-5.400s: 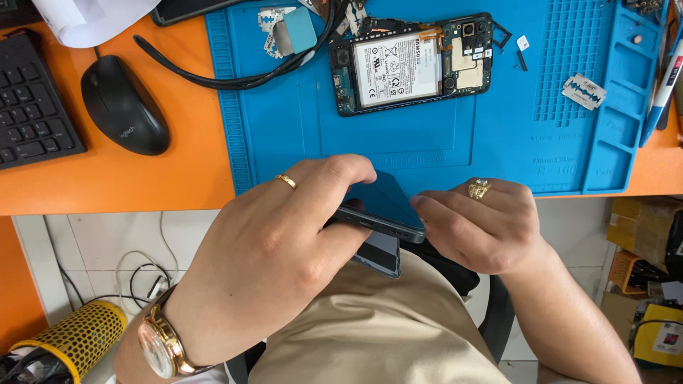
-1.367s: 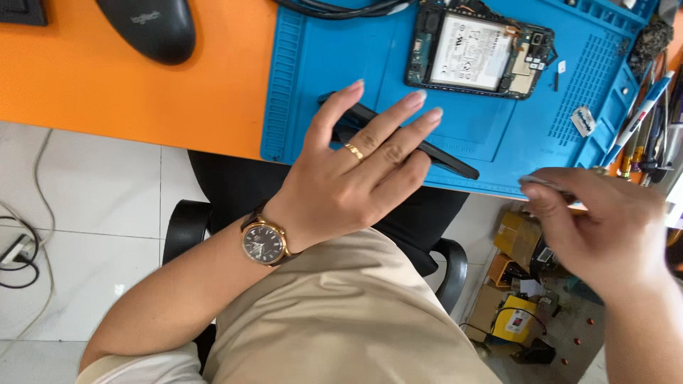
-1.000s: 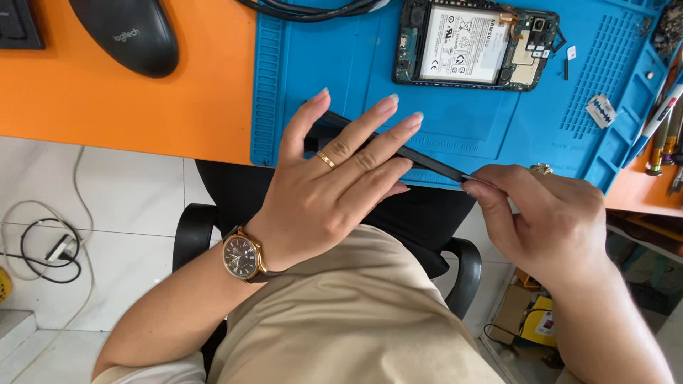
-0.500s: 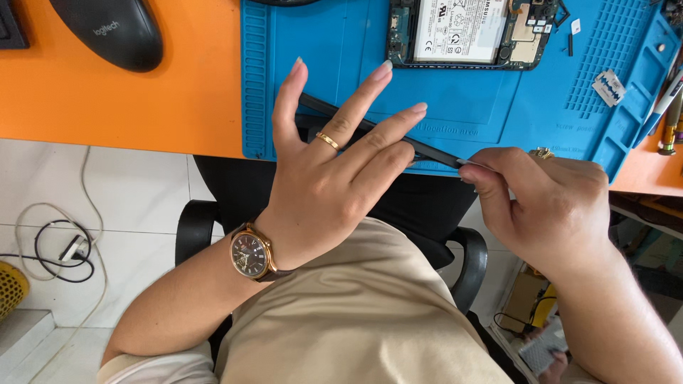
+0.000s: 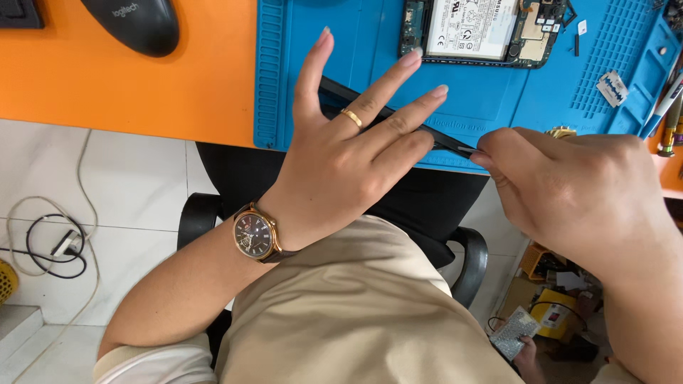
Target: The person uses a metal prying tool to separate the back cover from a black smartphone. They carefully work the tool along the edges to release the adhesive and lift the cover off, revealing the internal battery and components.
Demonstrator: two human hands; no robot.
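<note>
Phone panel [image 5: 341, 92], thin and dark, lying flat at the mat's near edge | left hand [image 5: 348, 156] pressing on it, fingers splayed | right hand [image 5: 576, 188] at 3 o'clock, pinching its end | opened phone [image 5: 484, 32] at 12 | blue mat [image 5: 498, 92] underneath

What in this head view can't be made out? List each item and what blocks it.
- Dark panel, head view: its middle is hidden under the left hand.
- Right hand: its fingertips curl under at the panel's end, so the grip, and any tool in it, can't be seen.
- Open phone: cut off by the top edge.
- Mouse: cut off by the top edge.
- Tools at the mat's right: cut off by the right edge, too small to tell apart.
</note>
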